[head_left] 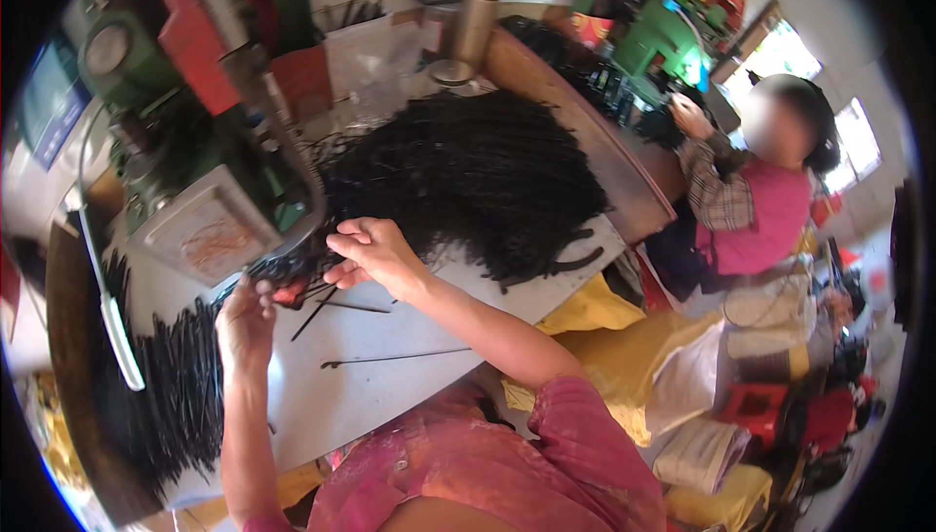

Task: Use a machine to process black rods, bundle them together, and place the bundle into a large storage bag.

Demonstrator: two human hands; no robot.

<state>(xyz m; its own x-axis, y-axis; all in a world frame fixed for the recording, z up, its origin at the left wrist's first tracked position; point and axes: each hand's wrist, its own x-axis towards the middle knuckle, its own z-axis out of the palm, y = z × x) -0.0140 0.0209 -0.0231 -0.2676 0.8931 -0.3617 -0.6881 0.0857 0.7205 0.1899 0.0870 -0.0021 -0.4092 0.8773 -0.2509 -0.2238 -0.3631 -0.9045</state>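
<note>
My left hand [246, 325] is beside the lower front of a green press-like machine [156, 142], its fingers curled together. Whatever they may grip is hidden and blurred. My right hand [378, 257] hovers at the near left edge of a big heap of thin black strips [468, 166]. Its fingers are bent but apart, and I see nothing held between them. Between the hands is a small red piece [289, 292] among dark strips under the machine. One single black strip with a thicker end [390, 358] lies on the pale tabletop [361, 395] in front of me.
Another bundle of black strips [175, 386] lies at the left, beside a white lamp-like rod [119, 342]. A metal flask [478, 20] stands behind the heap. At the right, a person [751, 200] sits at another green machine [665, 39]. Yellow sacks [624, 356] lie beside my table.
</note>
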